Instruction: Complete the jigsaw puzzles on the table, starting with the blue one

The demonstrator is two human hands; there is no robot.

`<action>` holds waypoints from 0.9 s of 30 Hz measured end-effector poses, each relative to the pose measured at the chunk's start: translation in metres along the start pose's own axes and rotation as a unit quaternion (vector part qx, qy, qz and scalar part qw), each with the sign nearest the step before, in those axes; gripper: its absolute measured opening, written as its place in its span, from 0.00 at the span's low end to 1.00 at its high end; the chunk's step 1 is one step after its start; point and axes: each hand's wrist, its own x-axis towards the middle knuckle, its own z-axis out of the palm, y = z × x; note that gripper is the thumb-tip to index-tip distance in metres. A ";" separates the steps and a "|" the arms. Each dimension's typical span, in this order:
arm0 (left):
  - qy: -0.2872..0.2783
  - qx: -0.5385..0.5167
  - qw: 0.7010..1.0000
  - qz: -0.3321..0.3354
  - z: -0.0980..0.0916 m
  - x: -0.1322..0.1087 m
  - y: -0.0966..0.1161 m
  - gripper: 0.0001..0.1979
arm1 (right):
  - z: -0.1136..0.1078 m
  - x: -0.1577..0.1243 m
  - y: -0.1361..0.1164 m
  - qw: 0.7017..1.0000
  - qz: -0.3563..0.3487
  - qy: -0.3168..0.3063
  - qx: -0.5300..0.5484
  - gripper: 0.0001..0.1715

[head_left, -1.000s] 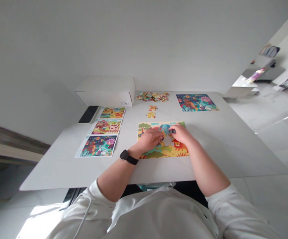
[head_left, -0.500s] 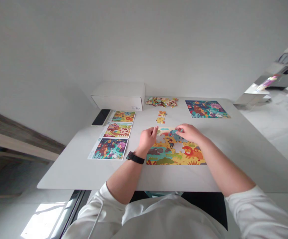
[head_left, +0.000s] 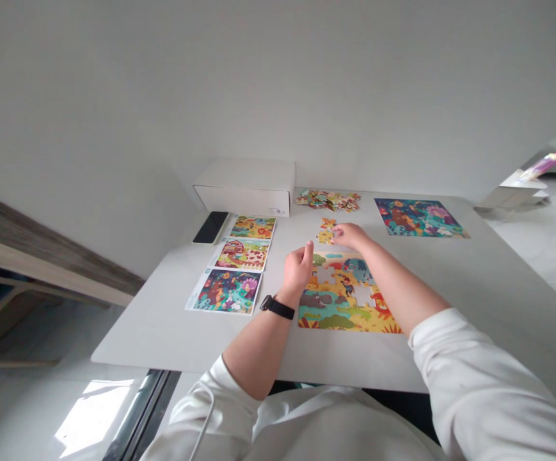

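Touching loose jigsaw pieces (head_left: 326, 232) just past a half-built puzzle (head_left: 335, 304)

The right hand (head_left: 350, 235) reaches out ahead of the left, its fingers close together and their tips on the loose pieces; whether it grips them cannot be told. Those pieces lie just beyond the puzzle's top edge, seemingly set apart there to stay within easy reach. The left hand (head_left: 298, 269) is raised near the puzzle's upper left corner, loosely curled with the thumb up. Its fingers partly hide the palm, so it is unclear whether it holds anything. A black watch (head_left: 274, 307) circles its wrist. Below both hands, the puzzle still shows gaps. Farther ahead of the right hand sits a heap of pieces (head_left: 328, 201), and beyond it to the right a finished jungle puzzle (head_left: 419, 218). Left of the left hand, three printed picture sheets (head_left: 242, 254) run in a column, probably kept in view for reference, beside a black phone (head_left: 210, 227) and a white box (head_left: 244, 187).
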 end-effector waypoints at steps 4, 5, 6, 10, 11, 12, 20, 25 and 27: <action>0.002 -0.024 1.000 0.000 0.000 0.001 -0.003 0.36 | 0.007 0.006 -0.007 1.000 0.002 0.001 -0.012 0.26; 0.002 -0.030 1.000 0.001 0.001 0.001 -0.004 0.36 | 0.008 0.006 -0.007 1.000 0.005 0.004 -0.007 0.26; 0.002 -0.035 0.999 0.001 0.001 0.002 -0.005 0.36 | 0.009 0.006 -0.006 1.000 0.008 0.009 0.000 0.25; -0.006 -0.031 0.999 0.002 0.003 0.002 -0.005 0.36 | 0.009 0.000 -0.006 0.995 0.037 0.056 0.072 0.20; -0.013 -0.026 1.000 0.004 0.003 0.002 -0.005 0.36 | 0.007 -0.004 -0.007 0.991 0.050 0.061 0.111 0.17; -0.022 -0.020 1.000 0.005 0.003 0.002 -0.005 0.36 | 0.005 -0.009 -0.007 0.983 0.064 0.061 0.159 0.15; -0.057 0.029 0.996 0.059 0.005 0.001 -0.006 0.28 | -0.025 -0.092 0.015 0.884 0.043 0.071 0.461 0.17; -0.088 0.029 0.990 0.107 0.009 -0.006 0.001 0.10 | -0.019 -0.144 0.032 0.859 0.041 0.092 0.502 0.27; -0.104 0.024 0.988 0.112 0.011 -0.010 0.002 0.08 | -0.013 -0.154 0.036 0.849 0.038 0.099 0.518 0.29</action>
